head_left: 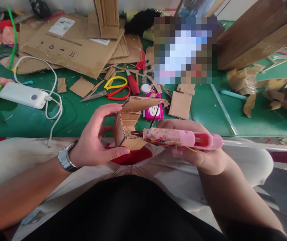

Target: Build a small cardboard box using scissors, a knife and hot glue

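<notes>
Between the fingers and thumb of my left hand (99, 134) is a small open cardboard box (119, 129), held at the table's front edge. My right hand (196, 144) is closed around a pink hot glue gun (170, 136), smeared with old glue. A clear glue stick (249, 144) runs out of its rear end to the right. The gun's dark nozzle (136, 133) points left, at the near edge of the box; whether it touches the cardboard I cannot tell. Just behind the box lies a magenta power socket block (153, 110) with a black cord.
Scissors (108, 90) with yellow and red handles and a red-handled knife (132, 83) lie beyond the box. A white power bank (23, 95) with a cable is at the left. Flattened cardboard (68, 47), scraps and a tall cardboard piece (254, 36) stand at the back. A pixelated patch hides part.
</notes>
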`<state>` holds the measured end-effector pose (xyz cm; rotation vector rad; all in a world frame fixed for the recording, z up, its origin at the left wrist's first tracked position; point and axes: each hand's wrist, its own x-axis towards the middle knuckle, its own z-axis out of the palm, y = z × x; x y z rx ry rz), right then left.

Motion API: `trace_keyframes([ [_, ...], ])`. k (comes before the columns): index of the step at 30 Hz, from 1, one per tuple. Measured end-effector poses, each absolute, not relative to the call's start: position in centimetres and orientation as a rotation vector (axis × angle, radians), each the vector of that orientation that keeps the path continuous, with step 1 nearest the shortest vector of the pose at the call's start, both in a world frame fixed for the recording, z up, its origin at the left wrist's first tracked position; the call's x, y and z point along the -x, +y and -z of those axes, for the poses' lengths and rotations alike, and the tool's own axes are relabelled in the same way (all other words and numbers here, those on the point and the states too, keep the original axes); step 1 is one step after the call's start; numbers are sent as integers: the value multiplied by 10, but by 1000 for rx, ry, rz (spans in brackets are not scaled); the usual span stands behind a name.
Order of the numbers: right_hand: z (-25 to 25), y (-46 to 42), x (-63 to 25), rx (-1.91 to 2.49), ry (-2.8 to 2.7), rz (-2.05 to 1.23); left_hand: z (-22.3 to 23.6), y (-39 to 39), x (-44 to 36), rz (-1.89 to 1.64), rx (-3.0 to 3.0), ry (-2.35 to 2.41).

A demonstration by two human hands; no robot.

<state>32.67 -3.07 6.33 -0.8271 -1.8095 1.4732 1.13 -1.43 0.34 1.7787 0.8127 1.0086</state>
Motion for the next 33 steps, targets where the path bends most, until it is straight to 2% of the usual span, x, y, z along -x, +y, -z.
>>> trace_keyframes([
  [10,-52,-33,-329,804,-1336,-1722,-1,-12,-13,-1023,-1764,808],
  [25,-59,-37,-315,837,-1291,-1494,-6,-15,-14,-989,-1718,812],
  [33,-53,-33,-320,851,-1469,-1381,-3,-14,-14,-997,-1700,785],
])
